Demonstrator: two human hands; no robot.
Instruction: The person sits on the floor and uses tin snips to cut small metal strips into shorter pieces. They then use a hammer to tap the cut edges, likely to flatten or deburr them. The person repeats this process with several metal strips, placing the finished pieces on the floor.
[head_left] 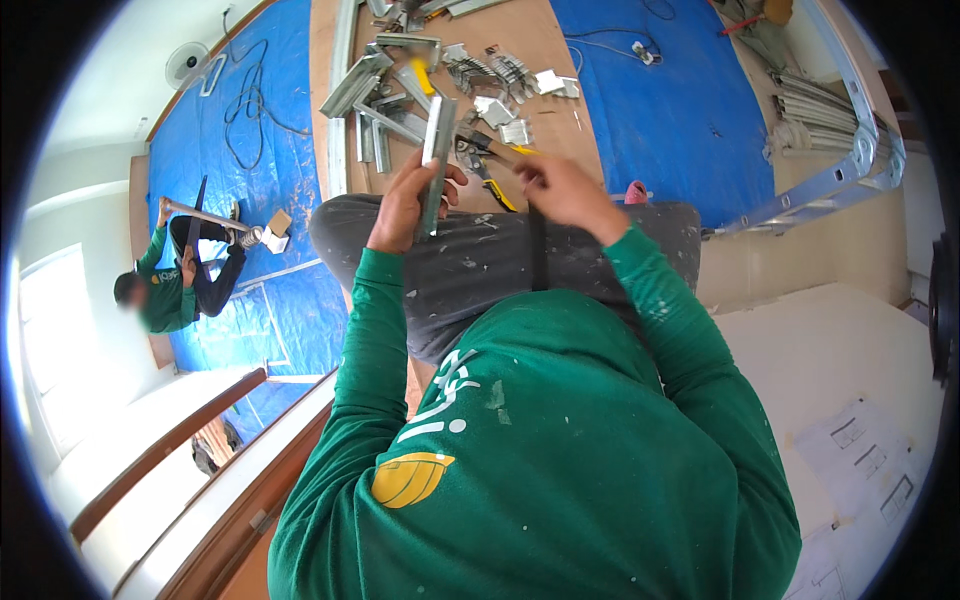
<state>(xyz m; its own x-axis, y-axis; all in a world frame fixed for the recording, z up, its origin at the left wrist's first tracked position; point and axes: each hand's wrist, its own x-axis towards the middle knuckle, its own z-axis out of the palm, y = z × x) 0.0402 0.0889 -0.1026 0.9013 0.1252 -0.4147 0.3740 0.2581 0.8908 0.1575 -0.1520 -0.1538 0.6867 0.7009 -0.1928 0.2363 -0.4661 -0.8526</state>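
My left hand (405,198) grips a short silver metal channel piece (434,158), held upright and slightly tilted over my grey, paint-spotted trousers. Just to its right, my right hand (565,192) has curled fingers around the end of what looks like a brown-handled tool (505,148), its far end near the metal piece. Yellow-and-black tools (498,195) lie below on the board (555,145). Beyond my hands is a scattered pile of cut metal channels and brackets (355,85), with a yellow item (420,75) among them.
Blue sheeting (660,110) covers both sides, with cables (250,115) on it. A co-worker (165,290) sits low at left, holding long items. An aluminium ladder (780,210) and bundled metal lengths (815,115) are at right. A fan (187,65) stands top left; papers (870,460) lie lower right.
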